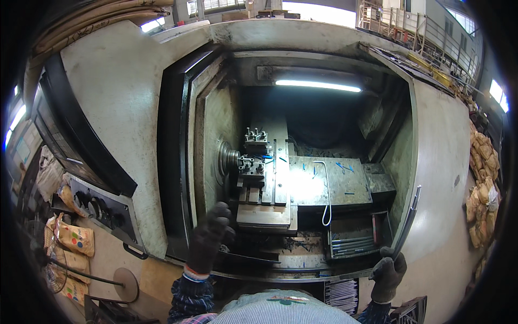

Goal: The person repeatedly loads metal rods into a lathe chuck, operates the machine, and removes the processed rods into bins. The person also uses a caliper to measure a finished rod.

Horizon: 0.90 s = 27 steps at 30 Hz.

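In a dark glove, my left hand point(210, 239) is raised at the lower left of the lathe's opening, with no held object visible; its fingers are blurred. My right hand point(387, 271), also gloved, grips several metal rods point(408, 220) that slant up beside the opening's right edge. Beyond my left hand are the lathe's spindle nose point(231, 158) and the cross slide with its tool holders point(253, 167). A white hooked rod point(328, 190) lies over the metal plate point(352, 178). More rods point(353, 243) lie in a tray near my right hand.
Blue metal chips point(344, 167) are scattered on the plate. A black sliding door point(174, 154) borders the opening on the left. A bundle of thin rods point(342, 295) stands below the lathe's front edge. Printed bags point(75, 239) and a fan's round base point(126, 284) are at the lower left.
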Motion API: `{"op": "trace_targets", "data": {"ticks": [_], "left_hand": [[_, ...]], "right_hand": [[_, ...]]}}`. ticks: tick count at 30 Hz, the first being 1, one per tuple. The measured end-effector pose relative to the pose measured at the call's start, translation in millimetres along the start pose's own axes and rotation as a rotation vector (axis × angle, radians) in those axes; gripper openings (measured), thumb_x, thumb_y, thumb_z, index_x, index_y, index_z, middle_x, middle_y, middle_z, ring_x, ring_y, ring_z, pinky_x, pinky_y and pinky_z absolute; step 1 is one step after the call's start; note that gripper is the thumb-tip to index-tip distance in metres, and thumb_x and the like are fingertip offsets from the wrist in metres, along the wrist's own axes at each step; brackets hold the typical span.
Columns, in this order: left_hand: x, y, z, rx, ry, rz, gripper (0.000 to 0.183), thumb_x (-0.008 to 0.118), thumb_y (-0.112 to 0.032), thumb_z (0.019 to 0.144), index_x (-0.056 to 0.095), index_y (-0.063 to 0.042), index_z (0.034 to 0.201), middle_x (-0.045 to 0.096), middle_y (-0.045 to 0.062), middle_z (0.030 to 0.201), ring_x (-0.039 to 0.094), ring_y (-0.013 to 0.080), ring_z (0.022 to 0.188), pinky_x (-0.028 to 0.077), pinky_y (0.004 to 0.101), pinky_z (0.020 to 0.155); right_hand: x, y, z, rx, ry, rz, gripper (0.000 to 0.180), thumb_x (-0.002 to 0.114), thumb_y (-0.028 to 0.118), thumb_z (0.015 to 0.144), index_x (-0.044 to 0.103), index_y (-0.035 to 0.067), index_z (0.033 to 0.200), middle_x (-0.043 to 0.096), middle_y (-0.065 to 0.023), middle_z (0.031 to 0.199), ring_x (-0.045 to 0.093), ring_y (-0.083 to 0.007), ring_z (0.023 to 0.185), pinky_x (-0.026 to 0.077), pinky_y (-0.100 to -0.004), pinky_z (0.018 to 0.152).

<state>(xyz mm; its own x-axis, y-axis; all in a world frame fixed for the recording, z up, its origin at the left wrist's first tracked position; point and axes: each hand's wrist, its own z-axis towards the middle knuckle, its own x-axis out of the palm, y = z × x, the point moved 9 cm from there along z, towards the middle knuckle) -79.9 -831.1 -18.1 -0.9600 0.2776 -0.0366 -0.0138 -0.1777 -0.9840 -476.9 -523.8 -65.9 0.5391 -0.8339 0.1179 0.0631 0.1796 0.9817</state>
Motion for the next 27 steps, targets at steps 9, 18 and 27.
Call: {"op": "trace_targets", "data": {"ticks": [9, 18, 27], "left_hand": [[-69.2, 3.0, 2.4, 0.124, -0.287, -0.056, 0.045, 0.062, -0.035, 0.107, 0.062, -0.005, 0.141, 0.075, 0.011, 0.116, 0.073, 0.0177, 0.073, 0.061, 0.0326, 0.062], [-72.1, 2.7, 2.2, 0.0, -0.254, -0.17, 0.047, 0.066, -0.035, 0.105, 0.062, -0.005, 0.141, 0.075, 0.015, 0.114, 0.072, 0.0215, 0.069, 0.061, 0.0358, 0.059], [-71.0, 2.5, 2.1, -0.002, -0.208, -0.203, 0.049, 0.065, -0.036, 0.106, 0.061, -0.002, 0.142, 0.074, 0.015, 0.117, 0.072, 0.0186, 0.075, 0.061, 0.0328, 0.066]], "right_hand": [[-13.7, -14.1, 12.8, 0.01, 0.006, 0.168, 0.028, 0.067, 0.021, 0.099, 0.066, -0.004, 0.11, 0.054, -0.003, 0.056, 0.049, -0.0123, 0.039, 0.042, -0.0269, 0.036], [-38.5, -23.6, 20.9, -0.094, 0.008, 0.286, 0.045, 0.062, 0.042, 0.106, 0.06, 0.001, 0.123, 0.048, 0.001, 0.056, 0.041, -0.01, 0.036, 0.036, -0.0258, 0.033], [-33.2, -24.1, 22.1, -0.094, 0.086, 0.332, 0.045, 0.064, 0.04, 0.106, 0.06, -0.001, 0.125, 0.049, 0.0012, 0.057, 0.042, -0.0097, 0.037, 0.038, -0.0261, 0.032]]}}
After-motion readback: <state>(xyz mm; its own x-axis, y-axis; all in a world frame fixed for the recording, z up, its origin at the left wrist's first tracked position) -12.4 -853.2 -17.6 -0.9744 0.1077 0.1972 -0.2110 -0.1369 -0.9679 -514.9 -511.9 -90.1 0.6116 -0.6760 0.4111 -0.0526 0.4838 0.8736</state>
